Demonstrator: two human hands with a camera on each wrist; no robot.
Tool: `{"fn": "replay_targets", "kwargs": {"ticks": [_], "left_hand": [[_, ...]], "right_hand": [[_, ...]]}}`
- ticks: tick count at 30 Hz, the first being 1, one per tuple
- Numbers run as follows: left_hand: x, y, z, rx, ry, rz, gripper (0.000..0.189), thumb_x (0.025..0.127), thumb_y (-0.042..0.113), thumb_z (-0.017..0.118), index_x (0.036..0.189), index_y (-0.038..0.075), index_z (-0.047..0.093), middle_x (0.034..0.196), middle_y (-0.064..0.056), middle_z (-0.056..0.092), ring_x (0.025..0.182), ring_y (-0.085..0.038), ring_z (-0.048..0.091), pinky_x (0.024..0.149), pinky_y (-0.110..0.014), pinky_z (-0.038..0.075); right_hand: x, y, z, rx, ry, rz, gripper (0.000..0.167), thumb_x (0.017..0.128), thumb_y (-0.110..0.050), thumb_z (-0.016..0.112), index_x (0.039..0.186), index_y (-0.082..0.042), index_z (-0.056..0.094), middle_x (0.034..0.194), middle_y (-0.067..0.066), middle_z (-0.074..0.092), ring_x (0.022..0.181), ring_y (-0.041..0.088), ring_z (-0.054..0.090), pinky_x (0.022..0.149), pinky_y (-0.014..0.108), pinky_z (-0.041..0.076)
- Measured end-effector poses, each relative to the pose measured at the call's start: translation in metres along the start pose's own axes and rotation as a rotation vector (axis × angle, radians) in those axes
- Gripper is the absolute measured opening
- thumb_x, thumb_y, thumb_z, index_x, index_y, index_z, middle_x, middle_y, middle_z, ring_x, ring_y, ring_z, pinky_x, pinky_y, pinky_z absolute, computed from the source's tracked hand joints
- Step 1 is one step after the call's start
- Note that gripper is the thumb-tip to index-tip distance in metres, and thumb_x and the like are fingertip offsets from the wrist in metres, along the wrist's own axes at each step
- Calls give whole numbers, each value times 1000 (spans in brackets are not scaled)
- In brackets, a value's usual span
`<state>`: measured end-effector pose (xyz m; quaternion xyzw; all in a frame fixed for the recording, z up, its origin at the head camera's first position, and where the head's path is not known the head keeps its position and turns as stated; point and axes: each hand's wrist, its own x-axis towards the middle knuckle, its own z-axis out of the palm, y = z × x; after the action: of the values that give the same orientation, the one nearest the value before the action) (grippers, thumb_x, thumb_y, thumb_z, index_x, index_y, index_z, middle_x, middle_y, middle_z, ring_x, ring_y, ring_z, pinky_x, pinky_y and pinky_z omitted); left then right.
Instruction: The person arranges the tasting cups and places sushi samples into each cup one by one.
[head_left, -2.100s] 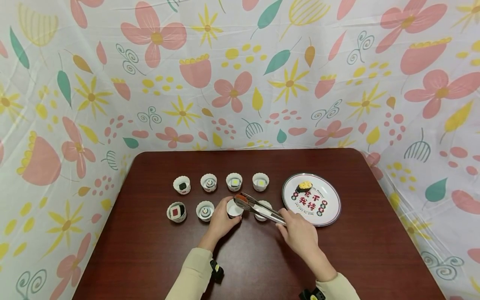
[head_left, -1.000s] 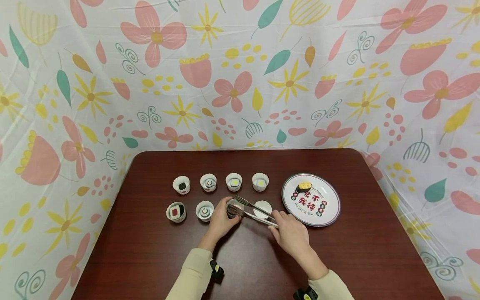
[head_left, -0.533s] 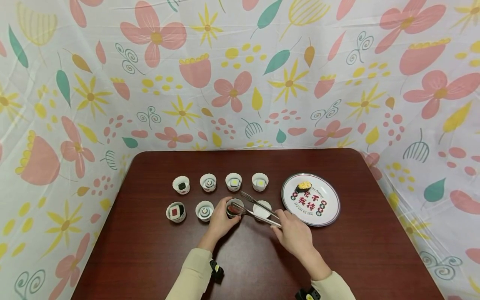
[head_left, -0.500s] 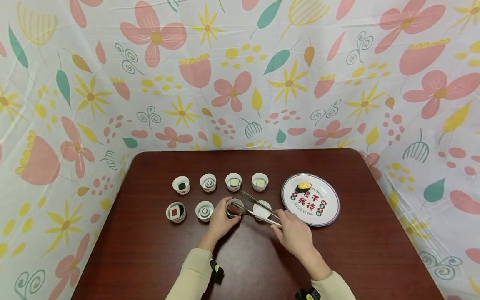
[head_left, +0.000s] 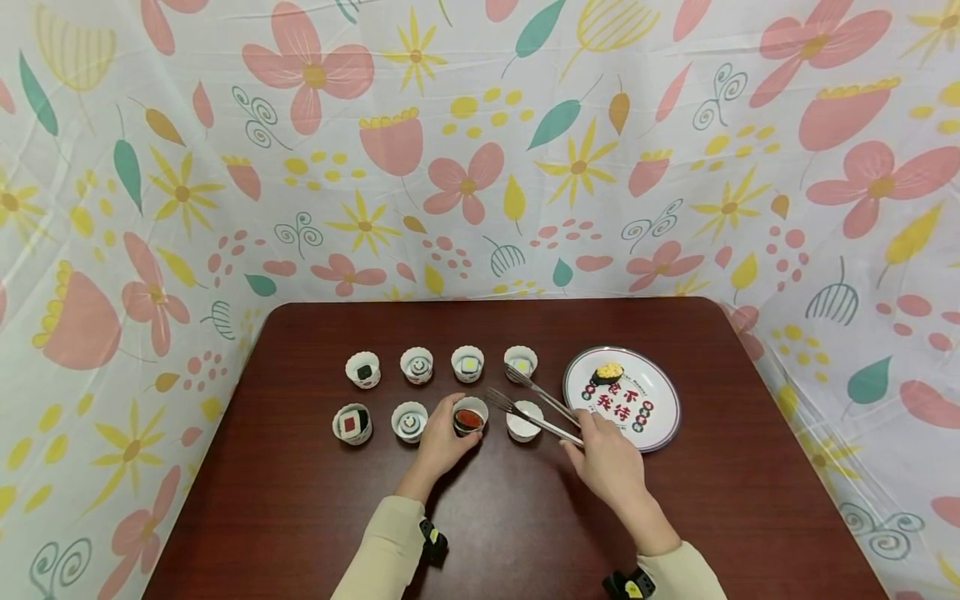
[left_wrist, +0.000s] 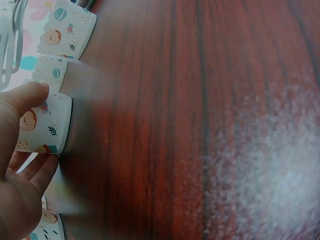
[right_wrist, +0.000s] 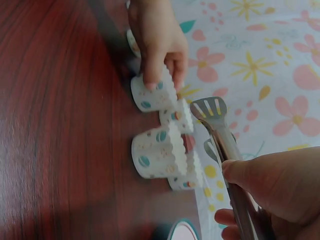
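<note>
My left hand (head_left: 444, 442) grips a scalloped paper cup (left_wrist: 46, 125) in the front row, thumb on one side and fingers on the other. Inside that cup lies a piece of sushi with an orange-red top (head_left: 470, 419). My right hand (head_left: 609, 460) holds metal tongs (head_left: 551, 427) with slotted ends, spread apart and with nothing between them. In the head view the tongs reach over a white cup (head_left: 524, 422) at the right end of the front row, in which no sushi shows.
Several more cups stand in two rows, among them one with a red-centred piece (head_left: 352, 425) and one with a swirled piece (head_left: 410, 422). At the right, a white oval plate (head_left: 660, 408) bears a yellow-topped sushi (head_left: 608, 373). Flowered cloth (head_left: 465, 167) hangs behind the brown table (head_left: 300, 500).
The tongs first held the orange-red sushi over the left hand's cup, lowered it in and spread apart. They have since drawn back up and right, leaving it there. The left hand stays put.
</note>
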<state>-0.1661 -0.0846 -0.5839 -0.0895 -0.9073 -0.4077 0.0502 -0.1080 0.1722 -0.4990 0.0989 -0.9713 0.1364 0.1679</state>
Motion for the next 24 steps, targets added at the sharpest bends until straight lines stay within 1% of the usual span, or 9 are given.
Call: {"fn": "replay_targets", "kwargs": {"ticks": [8,11,15,18,21,24], "left_hand": [[0,0,0,-8,5,3,70,71,22,78,130,8,45,123,-10,54,110,-25,53,91,-41,44],[0,0,-1,-9,5,1,70,71,21,78,130,8,45,123,-10,54,110,-25,53,90,-42,44],[0,1,-1,-10,0,-7,69,71,21,78,131,8,44,123,-10,54,110,-25,53,90,-42,44],[0,1,0,-14,-1,-10,69,71,21,78,131,8,44,123,-10,54,110,-25,53,90,-42,44],[0,1,0,-20,0,-12,69,71,20,78,131,8,45,123,-10,54,110,-26,53,90,-42,44],[0,1,0,-23,1,-15,70,71,21,78,131,8,45,124,-10,54,111,-25,53,91,-42,44]], "right_hand": [[0,19,-9,0,-6,80,44,73,-24,75,107,-2,58,88,16,63,78,36,60,59,48,47],[-2,29,-11,-1,4,106,45,74,-24,75,109,-2,57,89,18,63,80,37,60,60,49,47],[-5,45,-11,-7,21,135,45,75,-25,72,109,-1,55,87,20,61,78,40,58,58,50,46],[-7,55,-14,-14,30,166,45,75,-25,71,109,1,55,85,21,59,75,40,57,54,50,44],[-9,61,-20,-16,46,206,45,74,-22,72,109,1,55,86,21,59,77,41,57,53,52,44],[-11,69,-24,-18,45,244,46,75,-21,71,111,2,54,89,23,59,78,43,56,54,53,43]]}}
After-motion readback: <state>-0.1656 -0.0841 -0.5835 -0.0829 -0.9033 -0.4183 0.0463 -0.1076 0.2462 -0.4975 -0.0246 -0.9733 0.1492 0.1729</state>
